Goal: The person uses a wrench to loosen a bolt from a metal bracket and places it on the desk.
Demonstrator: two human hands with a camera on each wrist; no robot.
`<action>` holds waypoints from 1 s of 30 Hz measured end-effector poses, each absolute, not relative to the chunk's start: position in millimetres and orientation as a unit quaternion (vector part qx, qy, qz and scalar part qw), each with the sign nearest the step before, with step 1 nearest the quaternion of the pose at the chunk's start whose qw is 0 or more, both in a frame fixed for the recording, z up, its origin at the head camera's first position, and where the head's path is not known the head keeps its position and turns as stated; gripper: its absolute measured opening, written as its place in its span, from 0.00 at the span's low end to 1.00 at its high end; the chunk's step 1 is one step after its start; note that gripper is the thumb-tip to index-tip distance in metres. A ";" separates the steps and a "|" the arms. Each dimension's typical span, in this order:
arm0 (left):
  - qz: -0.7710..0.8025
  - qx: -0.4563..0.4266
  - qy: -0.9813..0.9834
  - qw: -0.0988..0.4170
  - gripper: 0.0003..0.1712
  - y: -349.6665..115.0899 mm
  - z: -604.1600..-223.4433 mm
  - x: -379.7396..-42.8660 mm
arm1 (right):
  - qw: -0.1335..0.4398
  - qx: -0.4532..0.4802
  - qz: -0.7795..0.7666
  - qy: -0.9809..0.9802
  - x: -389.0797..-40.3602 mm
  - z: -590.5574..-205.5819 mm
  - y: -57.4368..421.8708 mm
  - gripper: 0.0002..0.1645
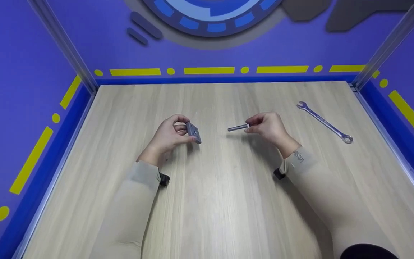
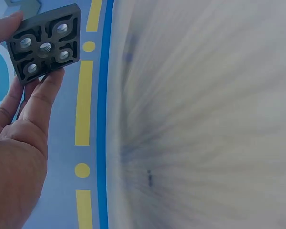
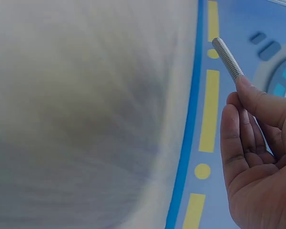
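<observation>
My left hand [image 1: 171,133] grips a square dark grey plate [image 1: 193,133] by its edges, thumb on one side and fingers on the opposite one. In the left wrist view the plate [image 2: 46,44] shows a ribbed face with a threaded hole in the middle and a hole near each corner. Across a gap on the right, my right hand [image 1: 267,127] pinches a threaded rod [image 1: 238,127] near one end between thumb and fingertips. Its free end points left toward the plate. The thread shows clearly on the rod [image 3: 227,58] in the right wrist view; the pinched end is hidden by the fingers.
A combination wrench [image 1: 325,122] lies slanted on the wooden table [image 1: 207,201], to the right of my right hand. Blue panels [image 1: 214,54] with yellow marks stand behind the table and along both sides, joined by metal corner posts [image 1: 390,43].
</observation>
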State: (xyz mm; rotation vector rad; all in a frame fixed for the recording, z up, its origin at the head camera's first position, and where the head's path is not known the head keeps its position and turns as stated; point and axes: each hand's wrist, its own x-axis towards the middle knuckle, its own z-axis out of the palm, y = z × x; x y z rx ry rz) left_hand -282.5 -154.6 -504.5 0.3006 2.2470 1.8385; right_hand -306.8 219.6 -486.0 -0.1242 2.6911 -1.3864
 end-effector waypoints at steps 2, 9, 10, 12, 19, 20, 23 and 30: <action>0.619 0.102 0.770 0.116 0.45 -154.1 -504.7 -283.8 | 0.055 -0.047 -0.444 0.893 -307.0 -489.5 220.5 0.20; 0.580 0.105 0.796 0.137 0.44 -153.3 -506.2 -282.0 | 0.078 -0.061 -0.438 0.893 -304.0 -502.1 223.0 0.17; 0.580 0.104 0.796 0.141 0.44 -153.1 -506.2 -281.1 | 0.081 -0.061 -0.438 0.893 -303.9 -502.8 223.1 0.17; 0.583 0.101 0.792 0.150 0.45 -152.3 -506.1 -279.7 | 0.088 -0.059 -0.435 0.894 -304.2 -503.1 223.8 0.17; 0.588 0.098 0.785 0.167 0.45 -148.9 -505.1 -277.7 | 0.111 -0.076 -0.412 0.901 -307.4 -503.4 228.9 0.18; 0.590 0.098 0.784 0.168 0.45 -148.5 -504.9 -277.5 | 0.112 -0.078 -0.410 0.902 -307.7 -503.6 229.5 0.18; 0.593 0.097 0.780 0.172 0.46 -148.0 -504.8 -277.0 | 0.111 -0.086 -0.400 0.906 -308.7 -503.9 230.9 0.17; 0.577 0.104 0.791 0.174 0.46 -149.6 -504.9 -276.7 | 0.134 -0.086 -0.403 0.901 -309.9 -503.9 232.8 0.17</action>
